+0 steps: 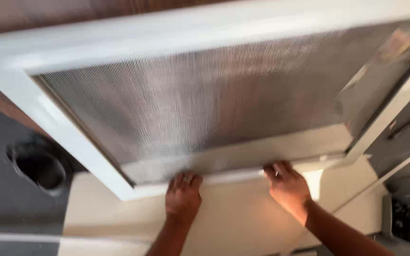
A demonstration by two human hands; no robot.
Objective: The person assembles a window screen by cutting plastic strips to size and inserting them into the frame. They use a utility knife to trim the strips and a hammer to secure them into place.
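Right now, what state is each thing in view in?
White framed mesh panel: tilted, lower edge resting on the cream board.
Cream board: lying flat.
Left hand: fingers on the panel's lower rail.
Right hand: fingers on the same rail.
Dark round container: open-topped, on the floor.

The window frame (67, 128) is glossy white. The mesh screen (205, 99) stretched inside it is silver-grey with a fine woven grid, and brownish streaks show through its middle. At the screen's upper right corner sits a small sticker (397, 43), faded orange and yellow. The board (233, 218) under the frame is pale cream. The floor (1, 189) at the left is dark grey, and the round pot (39, 166) there is black. Along the top edge runs reddish-brown wood (48, 12).
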